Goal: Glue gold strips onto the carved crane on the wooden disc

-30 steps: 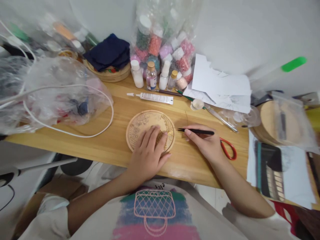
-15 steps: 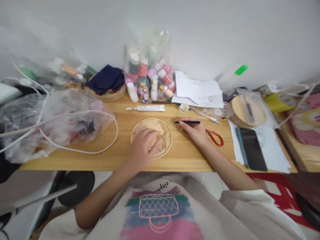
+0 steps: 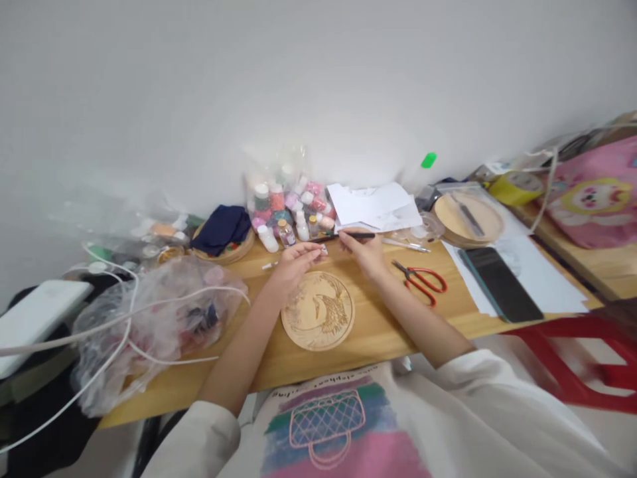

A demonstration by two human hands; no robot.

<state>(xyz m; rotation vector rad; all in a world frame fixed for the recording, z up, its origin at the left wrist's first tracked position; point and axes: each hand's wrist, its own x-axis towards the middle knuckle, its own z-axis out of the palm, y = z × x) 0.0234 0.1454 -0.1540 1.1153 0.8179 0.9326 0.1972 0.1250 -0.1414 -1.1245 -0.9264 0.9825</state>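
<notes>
Round wooden disc (image 3: 318, 311) with engraved lines and a gold-toned figure: in the head view we find it lying flat about midway along the table (image 3: 269, 362), close to the front edge, below our two hands. For writing, we can make out "elephant", upside down, in the dark lettering on our shirt (image 3: 438, 425); the label on the clear bottle (image 3: 286, 234) near the far edge is too small for us to read. Our left hand (image 3: 296, 262) reaches just past the disc, palm down, fingers bent together over the white tube (image 3: 324, 249), which it mostly covers; we cannot tell whether it grips the tube or only touches it. Our right hand (image 3: 364, 255) is level with it, a little apart, with the forearm slanting in from the front edge; thumb and fingers pinch the black tweezers (image 3: 361, 235), whose tips point left. The red-handled scissors (image 3: 423, 282) lie right of that forearm, and the dark phone (image 3: 500, 284) rests on white sheets (image 3: 557, 282) near the front right corner.
</notes>
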